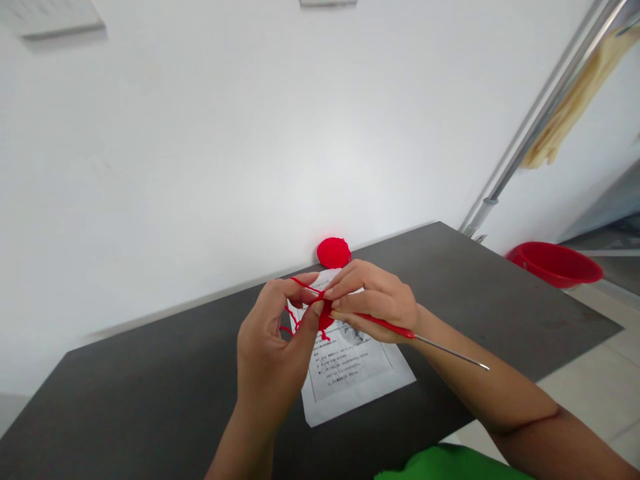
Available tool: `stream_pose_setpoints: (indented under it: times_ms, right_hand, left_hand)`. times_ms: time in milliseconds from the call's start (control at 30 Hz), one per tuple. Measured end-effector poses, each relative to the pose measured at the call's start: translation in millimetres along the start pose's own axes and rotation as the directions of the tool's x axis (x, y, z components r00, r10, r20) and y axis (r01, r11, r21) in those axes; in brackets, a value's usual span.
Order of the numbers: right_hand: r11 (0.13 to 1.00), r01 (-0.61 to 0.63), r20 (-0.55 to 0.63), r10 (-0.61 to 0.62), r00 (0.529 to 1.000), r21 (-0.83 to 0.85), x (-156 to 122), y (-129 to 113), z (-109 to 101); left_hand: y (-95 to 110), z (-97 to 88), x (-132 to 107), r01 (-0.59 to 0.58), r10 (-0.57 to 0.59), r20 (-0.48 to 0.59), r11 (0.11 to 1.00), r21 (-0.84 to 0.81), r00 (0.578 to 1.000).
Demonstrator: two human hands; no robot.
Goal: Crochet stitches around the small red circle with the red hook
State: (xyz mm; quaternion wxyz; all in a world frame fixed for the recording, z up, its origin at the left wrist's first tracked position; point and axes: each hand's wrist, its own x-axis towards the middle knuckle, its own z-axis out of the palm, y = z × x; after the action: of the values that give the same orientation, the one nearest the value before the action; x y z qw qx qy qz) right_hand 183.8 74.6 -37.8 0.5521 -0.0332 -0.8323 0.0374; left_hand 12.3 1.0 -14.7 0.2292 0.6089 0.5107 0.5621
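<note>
My left hand [277, 333] pinches a small red crochet piece [327, 316] between thumb and fingers, with a strand of red yarn [301, 283] running over the index finger. Loose red yarn ends dangle beneath it. In my right hand [377, 297] is a crochet hook [387, 325] with a red handle; its bare metal end points back to the right, over the forearm. The hook's front tip meets the crochet piece, partly hidden by my fingers. Both hands are close together above a printed sheet of paper [357, 373]. Behind them a red yarn ball [333, 253] rests against the wall.
The dark table [165, 393] stands against a white wall [225, 133]. Beyond its right edge are a red basin [557, 263] and a metal pole [545, 113] with pale yellow gloves [570, 107] hanging near it. Green cloth [450, 463] shows at the bottom.
</note>
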Motion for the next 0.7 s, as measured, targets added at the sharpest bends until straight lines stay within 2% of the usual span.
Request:
stream_pose_setpoints:
  times_ms: [67, 167, 400, 433, 500, 533, 600, 667, 700]
  right_hand:
    - [1.0, 0.03, -0.042, -0.031, 0.999, -0.005, -1.2, 1.1, 1.4]
    - [0.998, 0.054, -0.039, -0.055, 0.998, -0.037, -3.0, 3.6, 1.8]
    - [0.998, 0.055, 0.1, -0.051, 0.994, -0.039, -3.5, 6.7, -2.1]
    - [0.998, 0.052, 0.107, -0.048, 0.993, -0.04, -3.3, 7.2, -2.4]
    - [0.997, 0.067, 0.08, -0.064, 0.995, -0.032, -3.6, 9.2, -2.0]
    - [0.995, 0.092, 0.054, -0.09, 0.994, -0.028, -4.1, 10.8, -1.4]
    - [0.986, 0.161, 0.017, -0.16, 0.987, -0.042, -6.0, 14.4, 1.1]
    - [0.975, 0.201, 0.004, -0.202, 0.979, -0.098, -8.6, 17.5, 5.6]
    - [0.969, 0.206, -0.007, -0.209, 0.978, -0.134, -10.0, 18.4, 8.5]
  left_hand:
    - [1.4, 0.7, 1.6, 0.053, -0.054, -0.018, 0.998, -0.022, 0.998]
    - [2.5, 0.7, 5.8, 0.101, -0.101, -0.003, 0.994, -0.032, 0.995]
    - [-3.8, -4.5, 13.6, 0.128, -0.128, -0.003, 0.991, 0.033, 0.992]
    - [-5.6, -4.7, 14.9, 0.143, -0.143, -0.001, 0.99, 0.01, 0.99]
    - [-9.7, -3.3, 18.4, 0.195, -0.193, 0.032, 0.969, -0.151, 0.981]
    - [-12.0, -1.6, 20.4, 0.234, -0.225, 0.063, 0.933, -0.272, 0.972]
    - [-16.4, 3.8, 24.6, 0.326, -0.291, 0.149, 0.798, -0.507, 0.945]
    - [-19.8, 10.6, 27.4, 0.408, -0.343, 0.231, 0.654, -0.637, 0.91]
    - [-21.0, 13.8, 27.9, 0.421, -0.356, 0.242, 0.611, -0.671, 0.903]
